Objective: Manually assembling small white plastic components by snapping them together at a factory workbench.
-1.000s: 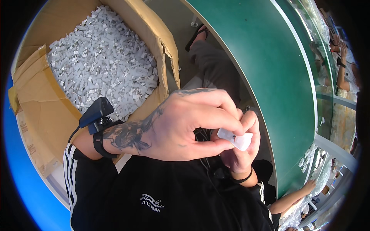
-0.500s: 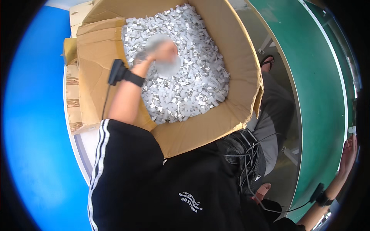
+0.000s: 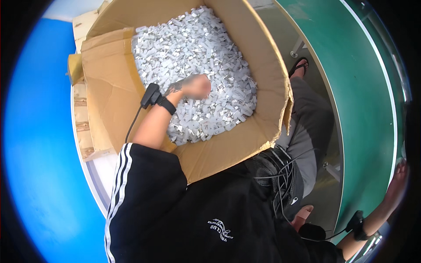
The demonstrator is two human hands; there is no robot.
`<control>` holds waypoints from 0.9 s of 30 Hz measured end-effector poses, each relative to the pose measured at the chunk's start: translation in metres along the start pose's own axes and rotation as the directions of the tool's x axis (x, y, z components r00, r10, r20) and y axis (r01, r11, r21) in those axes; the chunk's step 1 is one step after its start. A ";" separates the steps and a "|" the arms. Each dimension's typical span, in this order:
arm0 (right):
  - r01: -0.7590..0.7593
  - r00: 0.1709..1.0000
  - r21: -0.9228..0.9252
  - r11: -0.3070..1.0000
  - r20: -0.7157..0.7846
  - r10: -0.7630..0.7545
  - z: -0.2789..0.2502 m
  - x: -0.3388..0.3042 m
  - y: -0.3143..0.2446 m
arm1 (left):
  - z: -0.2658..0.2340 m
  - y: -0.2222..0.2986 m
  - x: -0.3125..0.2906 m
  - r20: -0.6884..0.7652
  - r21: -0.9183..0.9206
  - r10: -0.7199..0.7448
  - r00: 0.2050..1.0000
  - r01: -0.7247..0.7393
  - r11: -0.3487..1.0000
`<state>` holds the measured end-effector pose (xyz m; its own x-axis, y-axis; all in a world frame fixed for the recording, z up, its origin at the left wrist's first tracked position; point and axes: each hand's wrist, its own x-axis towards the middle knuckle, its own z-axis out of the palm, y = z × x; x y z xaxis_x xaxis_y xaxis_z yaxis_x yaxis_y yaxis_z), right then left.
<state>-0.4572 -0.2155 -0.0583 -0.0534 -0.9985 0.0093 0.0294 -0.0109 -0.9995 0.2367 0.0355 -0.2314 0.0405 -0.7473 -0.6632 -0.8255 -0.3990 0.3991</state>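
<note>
My left hand [image 3: 197, 86] is over the middle of a heap of small whitish plastic pieces with shiny metal bits [image 3: 215, 65], touching or just above them. Its fingers are blurred, so I cannot see whether it holds any. The heap fills a large open cardboard box [image 3: 267, 70]. Far off to the right, my right hand [image 3: 397, 177] lies at the outer side of a green table [image 3: 364, 109], fingers stretched out, with nothing seen in it. Each wrist wears a black strap with a small device.
Bare wooden boards [image 3: 81, 114] and a tape roll [image 3: 75, 69] sit beside the box's left flap. A blue surface [image 3: 39, 131] spans the far left. Black cables [image 3: 280, 175] bunch near my waist. Someone's sandalled foot [image 3: 299, 66] shows between box and table.
My left hand has moved toward me and slightly right over the pieces. The right hand stays by the table's outer side, a little nearer to me. The view has shifted slightly.
</note>
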 end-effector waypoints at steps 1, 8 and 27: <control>0.008 0.990 -0.075 0.997 -0.137 -0.018 0.076 -0.067 -0.028 | -0.011 0.012 0.004 0.013 0.016 0.033 0.999 -0.034 0.999; 0.432 0.663 -0.098 0.896 0.708 -0.243 0.264 -0.194 -0.014 | -0.084 0.139 -0.077 -0.016 0.075 0.447 0.894 -0.445 0.892; -0.221 0.831 0.318 0.922 0.556 0.008 0.270 -0.209 0.019 | -0.061 0.282 -0.132 -0.256 0.001 0.862 0.437 -0.892 0.453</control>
<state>-0.1761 -0.0211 -0.0713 0.5105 -0.8597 0.0167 0.3559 0.1935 -0.9143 0.0327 -0.0106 0.0076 -0.5501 -0.8066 0.2161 -0.4106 0.4866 0.7711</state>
